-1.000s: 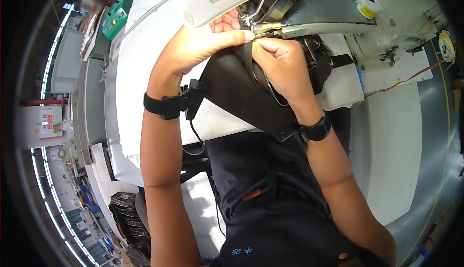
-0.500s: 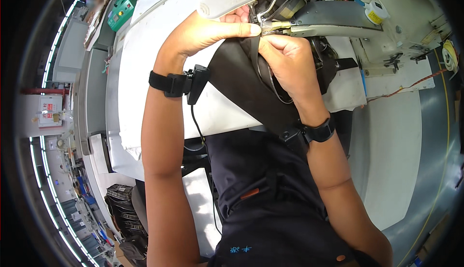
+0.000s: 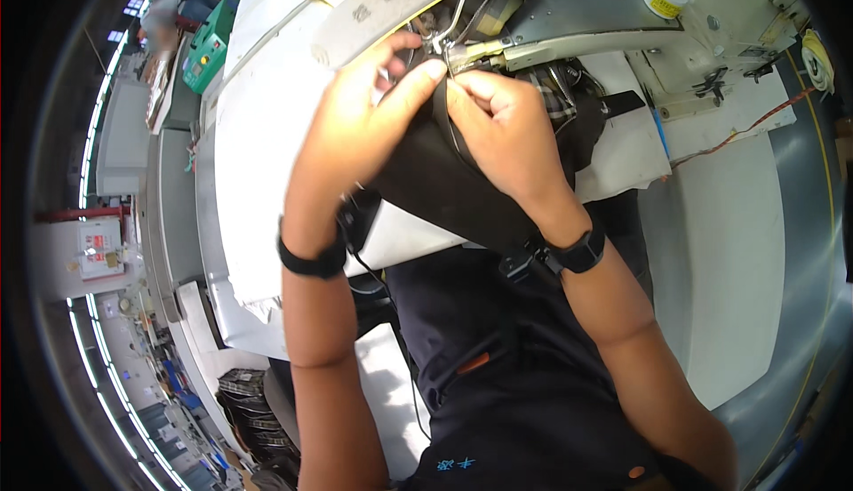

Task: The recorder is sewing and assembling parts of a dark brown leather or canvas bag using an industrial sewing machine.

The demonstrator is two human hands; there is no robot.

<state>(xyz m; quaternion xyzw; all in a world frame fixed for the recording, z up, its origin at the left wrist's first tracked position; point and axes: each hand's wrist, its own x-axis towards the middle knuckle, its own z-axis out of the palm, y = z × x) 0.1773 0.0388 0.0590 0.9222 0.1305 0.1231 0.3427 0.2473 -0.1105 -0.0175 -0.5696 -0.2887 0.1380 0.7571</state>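
Observation:
A black fabric bag (image 3: pixel 426 180) with a checked lining (image 3: pixel 555 91) drapes round the slim arm of a sewing machine (image 3: pixel 586 24). My right hand (image 3: pixel 506 127) pinches the bag's edge just below the needle area, thumb against bent fingers. To its left, my left hand (image 3: pixel 373 100) has its thumb tip touching the same edge beside the presser foot (image 3: pixel 440 42). Its other fingers are bent and apart from the thumb, close to the metal parts. Both hands partly hide the seam.
A pale machine head cover (image 3: pixel 400 7) hangs just above my left fingers. White table covering (image 3: pixel 258 153) spreads to the left. A green box-shaped device (image 3: pixel 210 47) stands at the far left, near another person. An orange cord (image 3: pixel 746 135) runs at right.
My left hand has turned, its fingers lifting apart from the thumb. The whole view has shifted a little, with the machine and both hands now further left in the picture. My right hand keeps its pinch.

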